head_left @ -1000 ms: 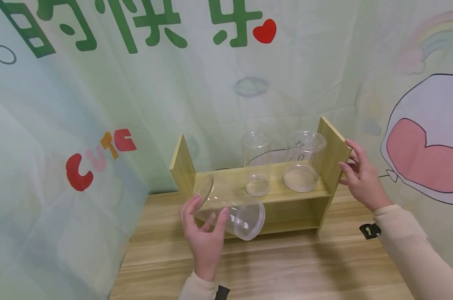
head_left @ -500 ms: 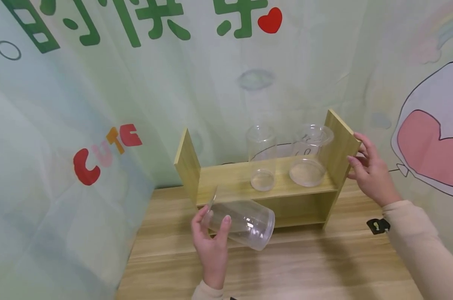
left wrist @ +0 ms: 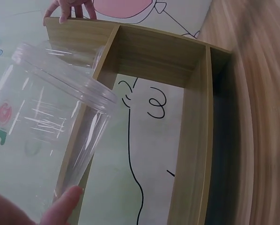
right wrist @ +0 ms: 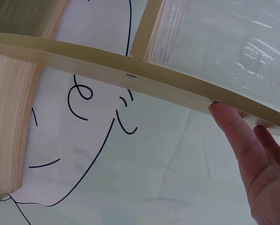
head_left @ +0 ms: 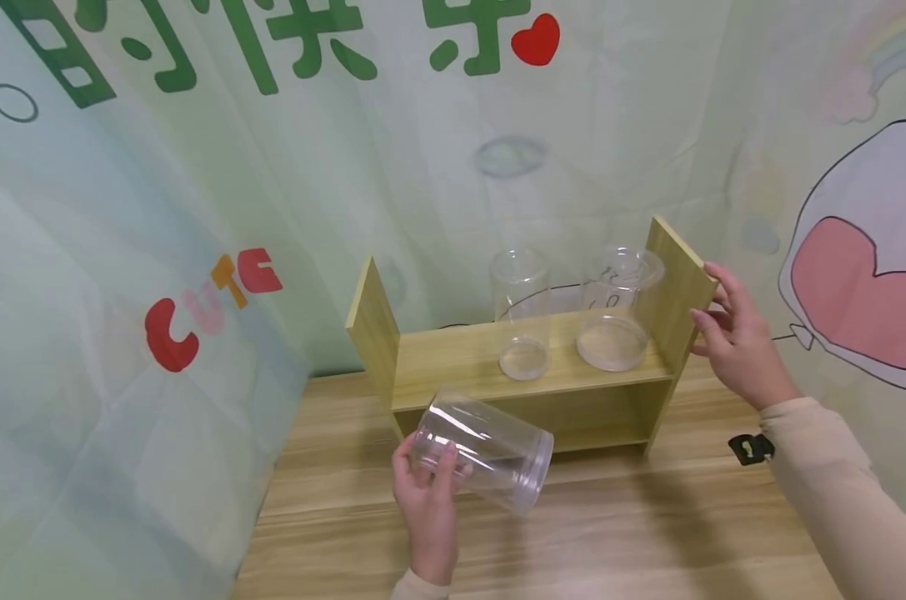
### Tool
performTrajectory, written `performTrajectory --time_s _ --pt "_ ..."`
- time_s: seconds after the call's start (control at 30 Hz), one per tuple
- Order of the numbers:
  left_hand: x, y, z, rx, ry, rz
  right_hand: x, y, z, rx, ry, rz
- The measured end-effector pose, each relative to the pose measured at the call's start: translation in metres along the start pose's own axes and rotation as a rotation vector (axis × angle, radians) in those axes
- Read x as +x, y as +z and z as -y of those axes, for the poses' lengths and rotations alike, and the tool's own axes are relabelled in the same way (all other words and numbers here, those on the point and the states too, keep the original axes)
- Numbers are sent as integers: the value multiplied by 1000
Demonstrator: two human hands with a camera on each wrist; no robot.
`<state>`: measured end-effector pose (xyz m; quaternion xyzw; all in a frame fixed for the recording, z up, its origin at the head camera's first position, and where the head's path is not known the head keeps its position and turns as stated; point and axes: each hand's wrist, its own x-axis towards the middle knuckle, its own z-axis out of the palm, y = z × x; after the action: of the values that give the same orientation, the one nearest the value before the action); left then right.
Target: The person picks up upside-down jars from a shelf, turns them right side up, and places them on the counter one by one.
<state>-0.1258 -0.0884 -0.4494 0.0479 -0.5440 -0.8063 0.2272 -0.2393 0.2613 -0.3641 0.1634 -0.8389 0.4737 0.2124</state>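
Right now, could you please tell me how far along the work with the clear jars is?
A narrow jar and a wider jar stand upright on the upper board, seemingly done. The left hand holds a third jar, tilted, in front; the right hand touches the end panel. What seems left: standing that jar up, perhaps beside them.

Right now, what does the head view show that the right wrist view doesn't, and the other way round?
Only the head view shows the left hand, the tilted clear jar it grips, and the pale rainbow on the backdrop. Only the right wrist view shows a small spot on the side panel; too small to say what it is. Both show the right hand touching that panel, and part of the wooden shelf.
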Motion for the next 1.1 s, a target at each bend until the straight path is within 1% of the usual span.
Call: performTrajectory --time_s 0.13,0.23,0.5,0.8,0.93,1.0,1.1 --pt "-2 -3 8 -16 -48 -2 -1 1 0 3 -1 0" --pt "-4 -4 14 -40 -73 2 -1 1 0 2 -1 1" --pt "-6 -4 25 -47 -142 -5 1 1 -1 -13 -6 -4" --pt "-9 -6 38 -115 -260 18 1 1 -2 -23 -12 -19" --pt "-11 -7 45 -135 -316 15 1 2 -2 -17 -6 -25" --pt "-13 -8 48 -138 -340 15 0 3 0 -11 6 -25" --pt "-15 -9 52 -146 -382 25 -4 3 8 12 19 -27"
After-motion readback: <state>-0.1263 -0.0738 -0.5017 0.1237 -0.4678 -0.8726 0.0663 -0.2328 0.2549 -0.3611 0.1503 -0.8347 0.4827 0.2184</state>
